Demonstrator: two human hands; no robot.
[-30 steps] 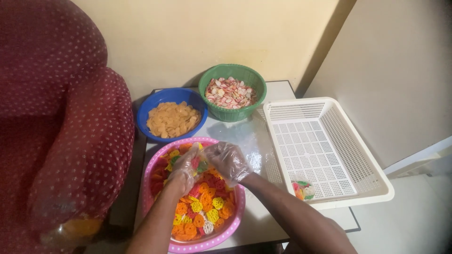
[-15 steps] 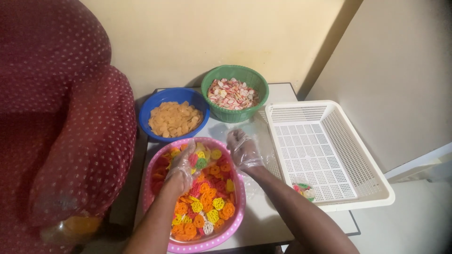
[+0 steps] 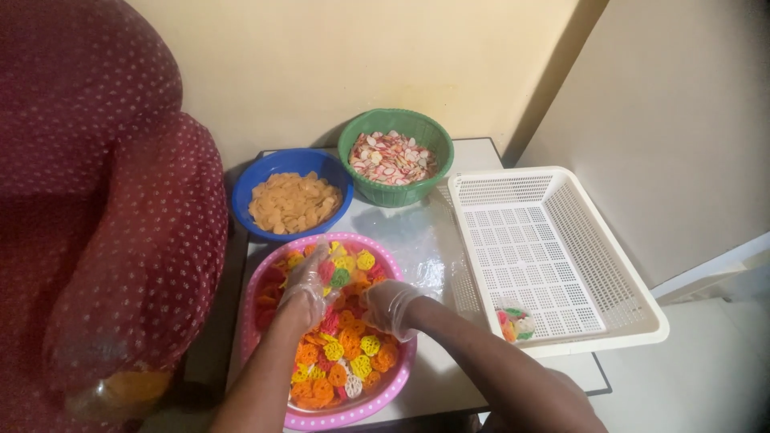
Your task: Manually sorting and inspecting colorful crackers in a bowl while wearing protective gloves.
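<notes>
**Both gloved hands back in the pink bowl of wheel-shaped snacks**

Since half a second ago the right hand [image 3: 391, 307] has dropped from the bowl's right edge, near the clear plastic sheet, back down into the heap; the left hand [image 3: 309, 279] has barely shifted. Bowls and basket lie where they were.

Both hands wear thin clear gloves and sit in the pink bowl [image 3: 377, 401], at the lower centre of the frame. Left hand rests at the upper left of the heap, fingers loosely spread over the pieces. Right hand lies near the middle of the heap, fingers curled down into the pieces; whether they grip any cannot be told. The hands are close together but not touching.

The wheel-shaped snacks [image 3: 345, 357] fill the bowl in orange, yellow, red, green and white.

Just above it stands a blue bowl [image 3: 245, 196] of pale orange chips. To its right, touching or nearly so, a green bowl [image 3: 417, 188] holds white-and-pink pieces. A clear plastic sheet [image 3: 417, 248] lies on the white table [image 3: 481, 152] between the bowls and a white plastic basket [image 3: 593, 256] at the right, whose lower corner holds a small packet of coloured snacks [image 3: 513, 323]. A maroon dotted armchair [image 3: 104, 208] fills the left side.
</notes>
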